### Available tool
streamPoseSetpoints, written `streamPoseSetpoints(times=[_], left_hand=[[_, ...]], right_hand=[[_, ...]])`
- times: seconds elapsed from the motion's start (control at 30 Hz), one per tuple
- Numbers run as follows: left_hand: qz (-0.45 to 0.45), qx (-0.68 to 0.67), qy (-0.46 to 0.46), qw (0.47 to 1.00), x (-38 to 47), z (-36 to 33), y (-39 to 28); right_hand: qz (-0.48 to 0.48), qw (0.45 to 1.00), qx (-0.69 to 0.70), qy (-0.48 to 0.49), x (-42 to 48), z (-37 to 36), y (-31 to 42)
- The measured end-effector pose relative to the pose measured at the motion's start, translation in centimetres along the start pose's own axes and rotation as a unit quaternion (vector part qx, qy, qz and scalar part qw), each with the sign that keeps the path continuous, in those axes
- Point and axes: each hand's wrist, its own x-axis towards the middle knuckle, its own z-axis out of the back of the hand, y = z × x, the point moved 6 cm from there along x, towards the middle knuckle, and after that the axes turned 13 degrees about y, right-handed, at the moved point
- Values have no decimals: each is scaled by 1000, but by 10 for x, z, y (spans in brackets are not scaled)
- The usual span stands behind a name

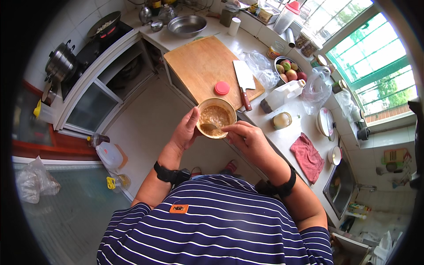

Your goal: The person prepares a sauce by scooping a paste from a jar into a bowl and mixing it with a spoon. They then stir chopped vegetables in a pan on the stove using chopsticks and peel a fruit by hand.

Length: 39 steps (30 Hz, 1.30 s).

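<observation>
My left hand (187, 129) holds a round bowl (234, 114) by its left side, in front of my body. Inside lies a brown, wet mixture (217, 112). A spoon (208, 127) dips into it, and my right hand (243, 134) grips its handle at the bowl's right rim. Just beyond the bowl, a red lid (222, 88) rests on a wooden cutting board (198, 63). A cleaver (244, 78) with a wooden handle lies at the board's right side.
Right of the board stand a plastic jug (280, 97), a glass jar (282, 120) and a bowl of fruit (288, 71). A red cloth (307, 157) lies near the sink (339, 188). At the far left, a wok (105, 26) sits on the stove beside a steel pot (60, 62).
</observation>
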Motion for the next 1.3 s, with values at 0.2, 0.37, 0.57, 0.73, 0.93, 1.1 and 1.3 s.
streamPoseSetpoints(times=[0.2, 0.37, 0.57, 0.73, 0.93, 1.1, 1.3], left_hand=[[0, 5, 1, 1000, -1, 1, -5], [-4, 12, 6, 1000, 3, 4, -6], [-11, 0, -19, 1000, -1, 9, -6], [-8, 4, -8, 1000, 0, 11, -8], [-13, 2, -5, 1000, 1, 9, -9], [-4, -7, -21, 1000, -4, 9, -9], [-13, 2, -19, 1000, -3, 10, -9]], right_hand=[[-13, 993, -18, -114, 3, 21, -12], [4, 996, -66, -56, 6, 9, -5], [-10, 1000, 7, 6, 1, 3, -1], [-47, 996, -62, -43, 2, 15, -10], [-14, 997, -49, -66, 8, 13, -10], [-18, 998, 36, -43, 4, 9, -6], [-41, 998, -54, -17, 3, 9, -1]])
